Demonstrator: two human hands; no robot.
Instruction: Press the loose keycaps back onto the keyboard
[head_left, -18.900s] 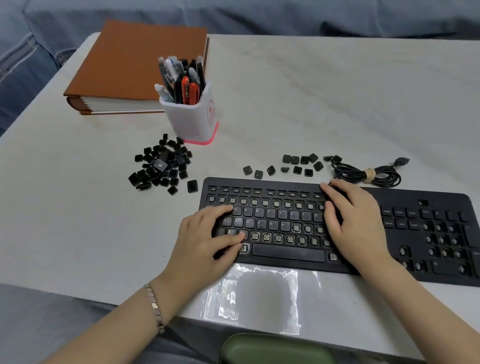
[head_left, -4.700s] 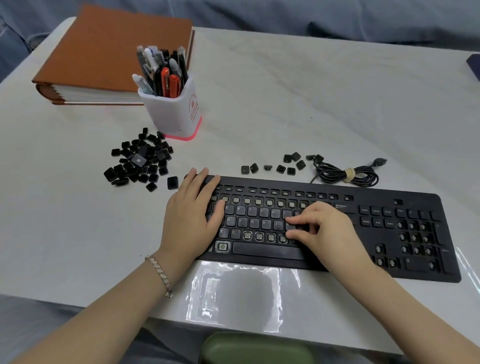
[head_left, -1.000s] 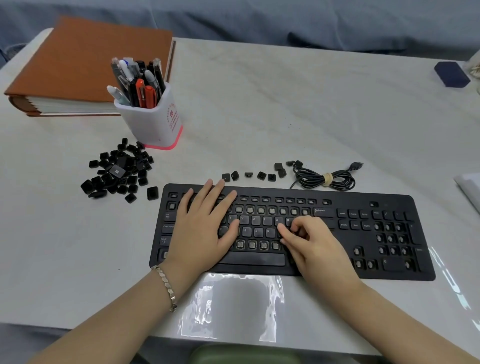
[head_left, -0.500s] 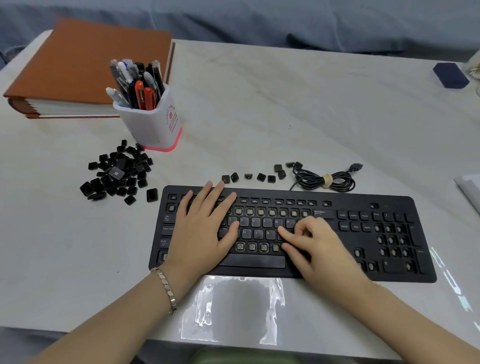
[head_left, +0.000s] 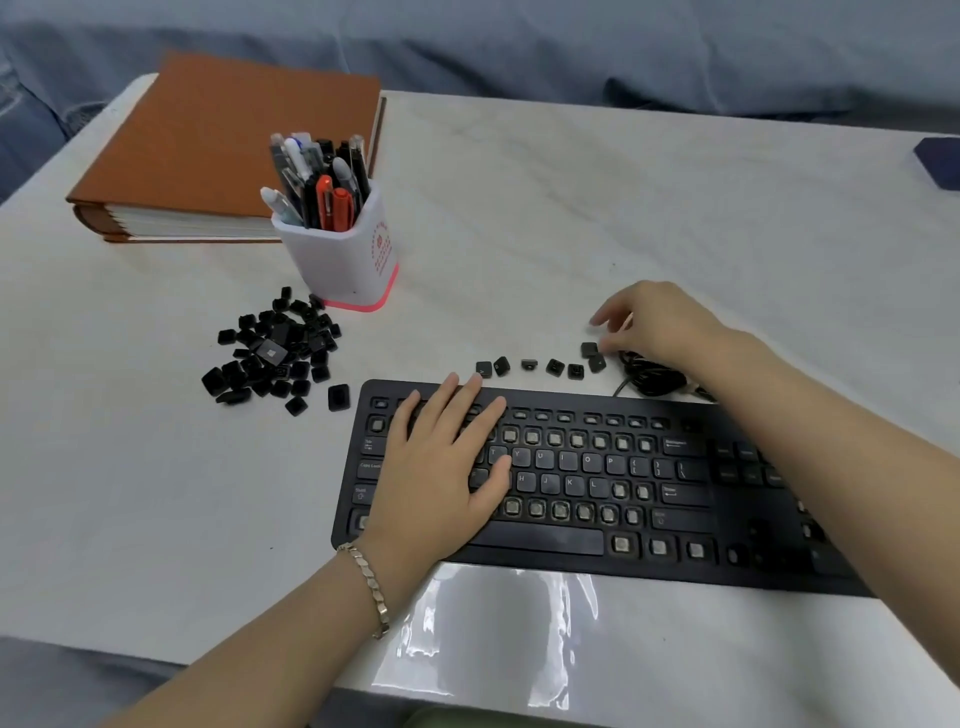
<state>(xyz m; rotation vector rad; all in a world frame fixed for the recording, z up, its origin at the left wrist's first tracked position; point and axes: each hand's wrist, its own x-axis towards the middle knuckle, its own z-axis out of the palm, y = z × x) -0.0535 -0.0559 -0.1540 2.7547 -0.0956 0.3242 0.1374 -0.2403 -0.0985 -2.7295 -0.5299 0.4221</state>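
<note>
Now | right hand (head_left: 660, 327): fingers (head_left: 615, 306) loose and spread, holding nothing | nearest loose keycap (head_left: 588, 349): just left of its fingertips, behind keyboard (head_left: 675, 519) | left hand (head_left: 441, 467): flat on keys, farther off

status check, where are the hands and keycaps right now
Left hand flat on keyboard, open. Right hand open over row of loose keycaps behind keyboard, none gripped. Many sockets bare; keycap pile at left. Coiled cable by right hand.
</note>
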